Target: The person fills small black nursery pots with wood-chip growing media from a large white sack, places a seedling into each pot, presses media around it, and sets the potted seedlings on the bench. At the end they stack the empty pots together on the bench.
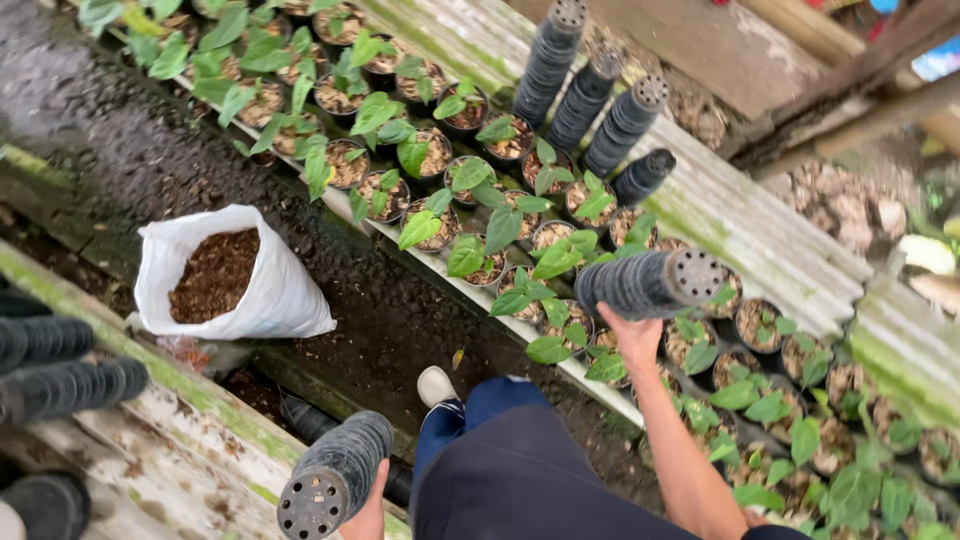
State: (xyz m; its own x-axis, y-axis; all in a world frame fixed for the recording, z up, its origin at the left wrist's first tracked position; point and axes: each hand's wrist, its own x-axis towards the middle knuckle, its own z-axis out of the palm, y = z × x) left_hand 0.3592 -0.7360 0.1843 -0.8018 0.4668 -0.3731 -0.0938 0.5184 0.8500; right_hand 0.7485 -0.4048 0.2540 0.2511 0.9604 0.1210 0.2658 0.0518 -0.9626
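While standing on dark wet ground (110,130) betw. wooden planks and seedling rows, looking straight down past dark trousers and a white shoe (435,385). Right hand (632,335) clamping round the near end of a long black stack of nested plastic nursery pots (650,283), lying roughly level over the seedlings, holed bottom pointing right. Left hand (370,510) gripping a second black stack of nested pots (335,478) at lower centre, only part of hand showing, holed bottom facing the camera. Sitting below right stack: rows of small black pots w/ green-leaved seedlings (480,225) on a corrugated sheet (760,240). Leaning further back: four more black pot stacks (585,95). Resting at left on the ground: open white sack of brown potting mix (225,275). Lying on the mossy wooden planks (180,420) at far left: more black pot stacks (60,375).
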